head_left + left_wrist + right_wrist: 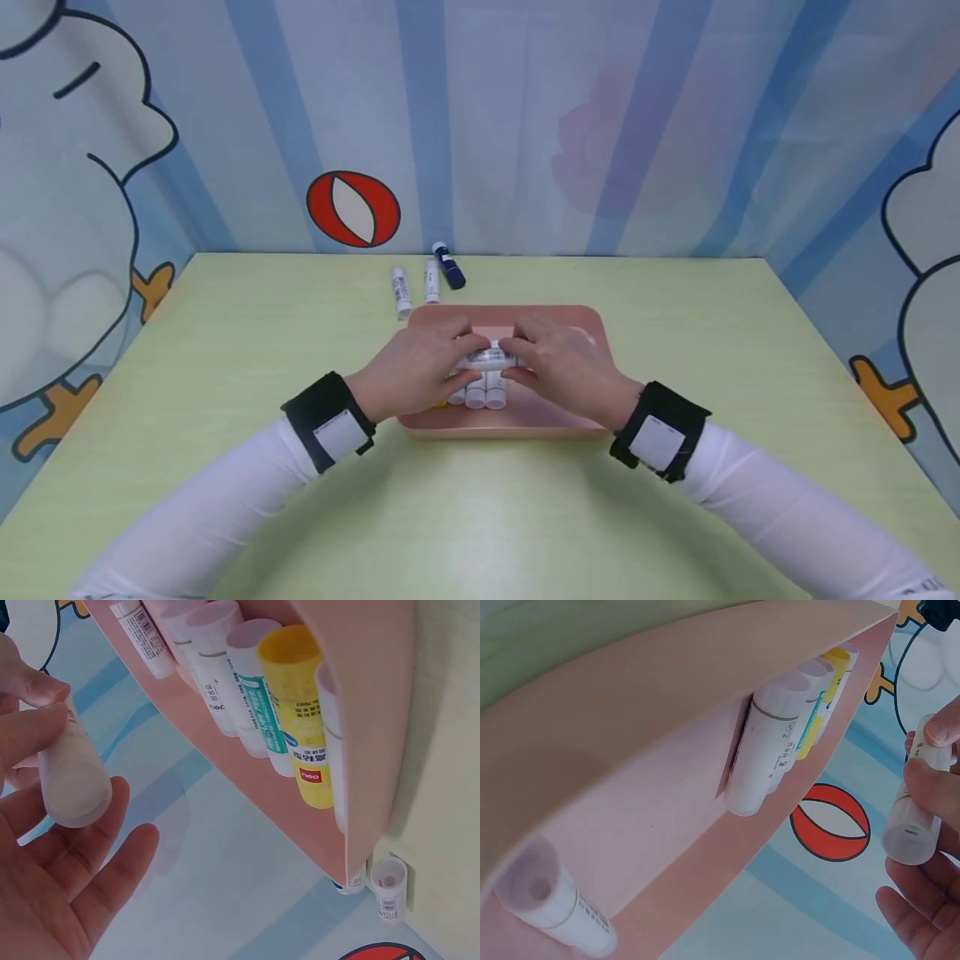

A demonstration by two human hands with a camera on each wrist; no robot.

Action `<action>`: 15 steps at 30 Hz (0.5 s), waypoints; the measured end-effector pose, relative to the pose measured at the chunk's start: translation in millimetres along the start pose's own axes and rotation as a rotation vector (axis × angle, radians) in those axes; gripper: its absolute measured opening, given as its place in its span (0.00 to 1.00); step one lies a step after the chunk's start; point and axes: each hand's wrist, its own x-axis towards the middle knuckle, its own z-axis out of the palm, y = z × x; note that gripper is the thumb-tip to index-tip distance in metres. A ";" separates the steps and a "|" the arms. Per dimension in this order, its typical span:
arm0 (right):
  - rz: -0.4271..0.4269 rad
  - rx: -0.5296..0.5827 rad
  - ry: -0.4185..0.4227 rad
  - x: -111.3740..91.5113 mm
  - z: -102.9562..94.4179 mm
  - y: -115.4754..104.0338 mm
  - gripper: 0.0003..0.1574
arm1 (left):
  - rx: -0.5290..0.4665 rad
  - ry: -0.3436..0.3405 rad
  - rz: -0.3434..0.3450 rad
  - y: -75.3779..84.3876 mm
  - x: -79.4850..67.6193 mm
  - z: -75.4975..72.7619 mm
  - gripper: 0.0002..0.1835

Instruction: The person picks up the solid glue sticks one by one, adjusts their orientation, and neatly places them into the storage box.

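Over the pink tray (510,432), a white glue stick (491,358) lies crosswise between my two hands. My left hand (423,367) pinches its left end with thumb and fingers, and my right hand (562,362) pinches the right end. The left wrist view shows the held stick's rounded end (75,795). Below the hands, several glue sticks lie side by side in the tray, among them a yellow one (304,720), a teal-labelled one (259,705) and white ones (761,757). Another white glue stick (566,907) lies apart from that row in the tray.
Behind the tray's left back corner are two white glue sticks, one (401,292) left of the other (432,282), and a dark blue tube with a white cap (450,268). The light green table (480,517) meets a patterned blue backdrop (510,125) at its back edge.
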 end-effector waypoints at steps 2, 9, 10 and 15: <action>-0.003 -0.003 -0.004 -0.8 -1.6 1.0 0.20 | 0.008 0.003 -0.007 -1.6 -0.8 -1.1 0.22; 0.041 0.024 -0.024 -9.9 -8.5 12.1 0.21 | -0.020 -0.016 -0.151 -17.7 -5.4 -4.2 0.22; 0.061 0.034 -0.027 -11.6 -9.2 14.1 0.20 | -0.030 -0.020 -0.175 -21.1 -6.2 -4.7 0.23; 0.187 0.104 -0.045 -18.8 -11.5 21.5 0.18 | -0.066 -0.008 -0.312 -37.6 -11.5 -4.7 0.24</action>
